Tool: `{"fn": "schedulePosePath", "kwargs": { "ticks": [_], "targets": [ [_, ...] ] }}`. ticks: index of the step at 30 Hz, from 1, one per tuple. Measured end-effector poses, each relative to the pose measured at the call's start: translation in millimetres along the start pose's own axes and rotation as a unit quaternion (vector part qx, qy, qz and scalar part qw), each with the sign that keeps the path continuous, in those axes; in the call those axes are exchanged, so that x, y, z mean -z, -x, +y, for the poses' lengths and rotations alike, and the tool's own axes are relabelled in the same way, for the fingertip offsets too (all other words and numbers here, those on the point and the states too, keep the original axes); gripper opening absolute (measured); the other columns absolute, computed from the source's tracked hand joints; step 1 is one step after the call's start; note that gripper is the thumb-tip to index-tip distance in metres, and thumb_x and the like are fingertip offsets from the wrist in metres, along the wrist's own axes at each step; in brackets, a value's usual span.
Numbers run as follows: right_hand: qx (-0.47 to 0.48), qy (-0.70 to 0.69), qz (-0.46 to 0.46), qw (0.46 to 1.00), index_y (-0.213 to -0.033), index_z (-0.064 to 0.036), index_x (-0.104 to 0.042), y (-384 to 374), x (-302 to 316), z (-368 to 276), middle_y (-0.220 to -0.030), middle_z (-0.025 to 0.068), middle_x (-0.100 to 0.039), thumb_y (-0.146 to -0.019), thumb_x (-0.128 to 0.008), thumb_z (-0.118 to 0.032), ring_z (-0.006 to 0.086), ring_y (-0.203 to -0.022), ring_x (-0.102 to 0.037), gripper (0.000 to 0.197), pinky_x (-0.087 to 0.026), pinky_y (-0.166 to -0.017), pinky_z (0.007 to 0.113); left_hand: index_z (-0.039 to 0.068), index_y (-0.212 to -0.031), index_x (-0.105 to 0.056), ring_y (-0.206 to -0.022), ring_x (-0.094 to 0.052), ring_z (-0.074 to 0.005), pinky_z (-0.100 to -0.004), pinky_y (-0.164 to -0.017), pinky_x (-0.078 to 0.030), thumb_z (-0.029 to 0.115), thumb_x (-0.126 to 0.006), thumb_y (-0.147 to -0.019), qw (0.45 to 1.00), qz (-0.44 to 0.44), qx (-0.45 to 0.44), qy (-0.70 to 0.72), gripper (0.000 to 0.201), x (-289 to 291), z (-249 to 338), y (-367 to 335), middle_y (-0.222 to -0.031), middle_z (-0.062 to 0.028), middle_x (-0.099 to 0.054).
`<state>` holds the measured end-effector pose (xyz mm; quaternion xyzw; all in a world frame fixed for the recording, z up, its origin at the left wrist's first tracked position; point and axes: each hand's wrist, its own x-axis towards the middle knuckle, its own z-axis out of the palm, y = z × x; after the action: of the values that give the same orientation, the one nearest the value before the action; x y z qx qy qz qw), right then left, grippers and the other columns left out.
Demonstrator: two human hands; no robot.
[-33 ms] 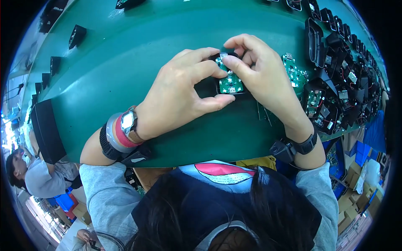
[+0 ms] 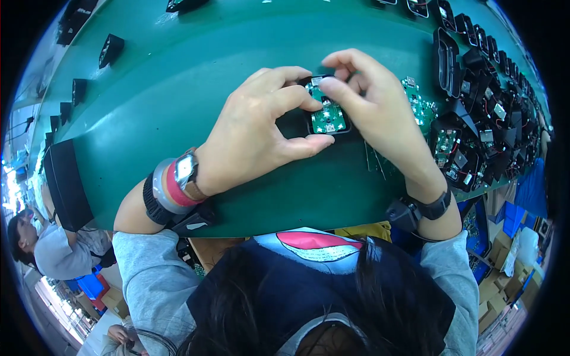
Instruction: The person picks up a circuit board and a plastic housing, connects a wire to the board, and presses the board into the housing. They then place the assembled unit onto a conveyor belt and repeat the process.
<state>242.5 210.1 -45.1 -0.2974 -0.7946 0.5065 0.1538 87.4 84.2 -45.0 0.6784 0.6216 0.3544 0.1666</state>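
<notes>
A small green circuit board (image 2: 328, 121) lies in a shallow black plastic housing (image 2: 348, 127) over the green table. My left hand (image 2: 246, 121) is closed round the housing, thumb at its near edge and fingers along its left and far sides. One left fingertip rests over the board's middle. My right hand (image 2: 383, 110) hovers at the far right corner, its thumb and curled index finger apart with nothing seen between them. Its fingertips are slightly blurred, and whether the thumb touches the board I cannot tell. The housing's underside is hidden.
Loose green boards (image 2: 420, 110) lie right of my right hand, beside a heap of black housings with boards and wires (image 2: 469, 142). Thin wires (image 2: 374, 159) lie nearer me. Black parts (image 2: 110, 50) line the left side, and a black box (image 2: 66, 184) stands at the left edge.
My right hand has shifted slightly right, its thumb drawing back from the board's far end. My left hand and the housing have hardly moved.
</notes>
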Motion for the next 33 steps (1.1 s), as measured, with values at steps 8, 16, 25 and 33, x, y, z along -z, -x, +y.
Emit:
{"fn": "schedulePosePath", "kwargs": {
  "ticks": [8, 16, 25, 33],
  "targets": [
    [-0.064, -0.272, -0.119, 0.953, -0.125, 0.0032, -0.051, 8, -1, -10, -0.109, 0.0055, -0.061, -0.094, -0.059, -0.019, 0.0093, -0.097, -0.058, 0.039, -0.048, -0.082, 0.023, 0.003, -0.092, -0.066, -0.106, -0.060, -0.0333, -0.0389, -0.087, -0.053, 0.008, -0.087, -0.057, 0.980, 0.133, -0.129, -0.065, 0.041, 8, -7, -3, -0.123, -0.0228, -0.056],
    [-0.029, -0.303, -0.093, 0.948, -0.115, 0.0049, -0.055, 4, -3, -4, -0.107, 0.0083, -0.062, -0.091, -0.061, -0.011, 0.0123, -0.098, -0.059, 0.030, -0.048, -0.089, 0.027, 0.004, -0.088, -0.063, -0.103, -0.060, -0.0348, -0.0403, -0.084, -0.052, 0.011, -0.086, -0.056, 0.975, 0.130, -0.155, -0.087, 0.040, 6, -7, -8, -0.121, -0.0204, -0.056],
    [0.122, 0.011, 0.135, 0.983, -0.126, -0.0037, -0.052, 6, -2, -12, -0.122, 0.0101, -0.051, -0.088, -0.067, -0.014, 0.0193, -0.111, -0.053, 0.042, -0.048, -0.086, 0.032, 0.001, -0.086, -0.063, -0.088, -0.060, -0.0362, -0.0410, -0.074, -0.052, 0.036, -0.081, -0.069, 0.929, 0.233, -0.050, -0.284, 0.043, 46, -62, -84, -0.103, -0.0231, -0.061],
    [0.185, 0.049, 0.111, 0.975, -0.104, -0.0032, -0.062, 14, -3, -15, -0.104, 0.0112, -0.059, -0.085, -0.064, -0.007, 0.0244, -0.098, -0.059, 0.020, -0.048, -0.080, 0.032, -0.003, -0.073, -0.066, -0.062, -0.066, -0.0349, -0.0413, -0.057, -0.054, 0.070, -0.062, -0.075, 0.886, 0.077, 0.172, -0.424, 0.073, 47, -86, -107, -0.066, -0.0200, -0.065]
  ]
}}
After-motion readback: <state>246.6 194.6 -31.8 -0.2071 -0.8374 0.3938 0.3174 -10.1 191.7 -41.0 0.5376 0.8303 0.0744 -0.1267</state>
